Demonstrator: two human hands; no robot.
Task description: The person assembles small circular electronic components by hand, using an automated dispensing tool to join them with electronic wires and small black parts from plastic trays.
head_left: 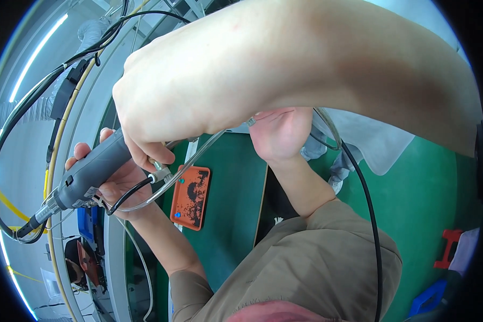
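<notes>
My left hand is closed round a dark grey electric screwdriver, its fingertips showing over the far side of the body. The cable end of the tool points down to the left. Across the upper view stretches a co-worker's bare forearm, very close. That person's hand covers the tool's other end, fingers at a fitting where a black cable and a clear hose meet. My right hand is raised with its palm showing; the forearm hides its fingers, so its grip cannot be told.
An orange tray of small black parts lies on the green work surface. A black cable hangs at right. Cables and a metal frame line the left side, beside a blue bin. A red stand is far right.
</notes>
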